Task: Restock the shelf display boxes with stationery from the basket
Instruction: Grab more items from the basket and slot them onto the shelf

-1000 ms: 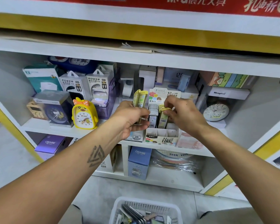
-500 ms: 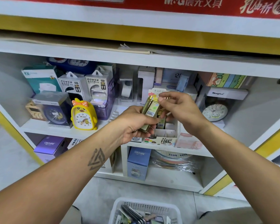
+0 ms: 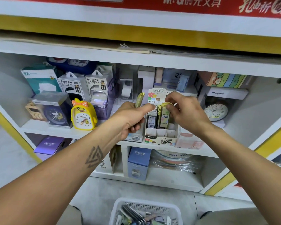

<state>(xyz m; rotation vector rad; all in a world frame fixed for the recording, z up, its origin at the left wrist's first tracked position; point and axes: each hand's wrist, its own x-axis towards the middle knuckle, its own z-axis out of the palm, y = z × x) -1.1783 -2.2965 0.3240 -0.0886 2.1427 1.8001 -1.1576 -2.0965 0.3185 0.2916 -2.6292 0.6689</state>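
The step in hand is the seating of a single item into the display box (image 3: 161, 135), which stands at the front edge of the middle shelf (image 3: 55, 129). The right hand (image 3: 187, 113) pinches the top of a yellow-capped lead refill case (image 3: 165, 115) between thumb and fingertips and holds it upright in the box's middle row, against the yellow cases already filed there; a row of dark cases stands just to its left, and the front compartments of the box show empty. Whether the case has reached the bottom of its slot cannot be told. The left hand (image 3: 130, 120) is closed round a spare yellow case (image 3: 139, 99), its top projecting above the thumb, just left of the box; whether it holds more than one cannot be told. The white basket (image 3: 146, 211), with mixed stationery in it, sits on the floor below, between the person's knees. Judgement: restocking is under way, not complete. The next move calls for release of the seated case, then transfer of the left hand's case to the right for the adjoining slot, kept upright and square to the row.
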